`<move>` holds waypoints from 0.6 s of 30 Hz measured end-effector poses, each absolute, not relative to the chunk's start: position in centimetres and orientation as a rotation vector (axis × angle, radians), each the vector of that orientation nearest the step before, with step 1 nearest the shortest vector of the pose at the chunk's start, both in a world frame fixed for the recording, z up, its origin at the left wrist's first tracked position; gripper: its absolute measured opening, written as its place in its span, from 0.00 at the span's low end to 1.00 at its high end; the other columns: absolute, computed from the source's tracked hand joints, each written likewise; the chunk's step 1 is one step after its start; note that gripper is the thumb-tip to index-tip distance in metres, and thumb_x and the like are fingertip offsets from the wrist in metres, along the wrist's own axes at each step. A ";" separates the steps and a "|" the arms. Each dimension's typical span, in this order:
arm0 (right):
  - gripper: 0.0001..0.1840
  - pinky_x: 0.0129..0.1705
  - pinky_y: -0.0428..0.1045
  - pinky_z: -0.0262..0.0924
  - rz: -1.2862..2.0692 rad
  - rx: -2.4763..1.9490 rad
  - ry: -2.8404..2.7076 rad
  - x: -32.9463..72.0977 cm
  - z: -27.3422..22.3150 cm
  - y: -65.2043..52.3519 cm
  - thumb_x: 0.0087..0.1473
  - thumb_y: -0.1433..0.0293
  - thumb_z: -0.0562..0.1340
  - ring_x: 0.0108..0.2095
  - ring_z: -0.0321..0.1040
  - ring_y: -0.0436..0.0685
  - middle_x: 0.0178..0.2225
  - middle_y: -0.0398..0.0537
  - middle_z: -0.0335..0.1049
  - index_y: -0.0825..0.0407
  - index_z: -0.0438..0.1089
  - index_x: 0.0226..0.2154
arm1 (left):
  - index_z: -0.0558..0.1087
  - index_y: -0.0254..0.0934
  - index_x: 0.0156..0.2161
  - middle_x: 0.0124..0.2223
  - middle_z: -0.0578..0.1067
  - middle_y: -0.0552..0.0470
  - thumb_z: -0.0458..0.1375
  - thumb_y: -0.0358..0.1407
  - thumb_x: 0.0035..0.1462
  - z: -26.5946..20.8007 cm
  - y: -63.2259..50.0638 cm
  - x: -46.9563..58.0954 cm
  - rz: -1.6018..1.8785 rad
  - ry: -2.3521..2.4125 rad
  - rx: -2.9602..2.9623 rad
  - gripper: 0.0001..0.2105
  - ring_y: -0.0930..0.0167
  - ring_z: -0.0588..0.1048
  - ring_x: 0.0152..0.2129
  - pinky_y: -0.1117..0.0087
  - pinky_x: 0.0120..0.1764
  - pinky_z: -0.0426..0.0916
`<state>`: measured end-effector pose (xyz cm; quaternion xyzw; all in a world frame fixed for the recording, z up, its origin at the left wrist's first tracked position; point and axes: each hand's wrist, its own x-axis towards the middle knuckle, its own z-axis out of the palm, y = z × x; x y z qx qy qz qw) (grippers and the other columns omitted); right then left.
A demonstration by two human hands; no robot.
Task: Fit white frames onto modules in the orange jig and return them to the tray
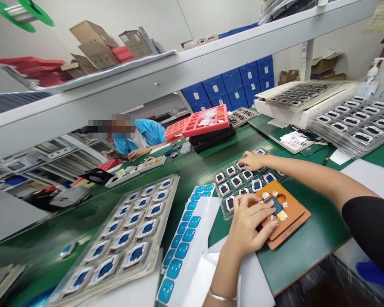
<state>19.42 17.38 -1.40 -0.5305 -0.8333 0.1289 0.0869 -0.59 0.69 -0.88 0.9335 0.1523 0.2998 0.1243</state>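
An orange fixture block (289,230) lies near the table's front edge, with a dark blue-green square piece (277,207) and small white tabs in it. My left hand (251,221) rests on that block with its fingers spread, the fingertips touching the square piece. Beyond it, my right hand (256,161) reaches into a clear plastic tray (213,175) of white-framed parts with dark centres. Its fingers are bent together at one of the pockets; what they hold, if anything, is hidden. Left of my left hand lies a sheet of blue square stickers (182,250).
A second tray (169,204) of blue-centred parts stands left. Stacked trays (355,119) are at the back right, near a pen (328,154). Red trays (208,121) stand on the far side. A co-worker in a blue top (153,130) sits opposite, below a shelf beam (179,64).
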 end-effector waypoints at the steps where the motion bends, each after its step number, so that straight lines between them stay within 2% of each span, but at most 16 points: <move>1: 0.19 0.61 0.68 0.52 0.416 -1.568 -2.468 19.3 -1.6 17.5 0.62 0.64 0.63 0.59 0.59 0.65 0.52 0.52 0.68 0.53 0.68 0.53 | 0.78 0.38 0.46 0.46 0.81 0.49 0.55 0.42 0.64 -0.9 0.7 -0.6 0.866 0.448 2.723 0.14 0.60 0.68 0.45 0.52 0.49 0.57; 6: 0.17 0.53 0.60 0.64 0.621 -1.528 -2.299 19.1 -2.3 18.6 0.62 0.60 0.62 0.47 0.70 0.59 0.45 0.50 0.72 0.56 0.71 0.45 | 0.78 0.39 0.48 0.47 0.80 0.46 0.53 0.44 0.64 -0.9 0.8 -0.8 0.809 0.462 2.736 0.16 0.59 0.69 0.47 0.51 0.49 0.59; 9: 0.15 0.48 0.57 0.68 0.728 -1.497 -2.147 19.1 -2.3 18.9 0.62 0.61 0.63 0.42 0.72 0.56 0.41 0.48 0.73 0.56 0.71 0.44 | 0.78 0.39 0.48 0.47 0.80 0.46 0.53 0.44 0.64 -0.9 0.9 -0.9 0.817 0.446 2.731 0.16 0.58 0.69 0.48 0.50 0.49 0.60; 14: 0.12 0.38 0.49 0.67 0.904 -1.337 -1.921 19.9 -0.8 16.9 0.58 0.68 0.65 0.33 0.70 0.52 0.34 0.44 0.71 0.56 0.68 0.43 | 0.76 0.38 0.49 0.49 0.80 0.46 0.53 0.46 0.64 -0.8 0.6 -0.8 0.819 0.438 2.754 0.17 0.58 0.68 0.48 0.51 0.49 0.60; 18: 0.18 0.29 0.45 0.64 1.137 -1.146 -1.849 21.9 1.0 12.1 0.50 0.68 0.65 0.25 0.69 0.49 0.28 0.39 0.68 0.54 0.66 0.45 | 0.75 0.37 0.48 0.50 0.78 0.47 0.54 0.46 0.64 -0.8 0.4 -0.5 0.843 0.440 2.756 0.16 0.60 0.68 0.47 0.53 0.49 0.59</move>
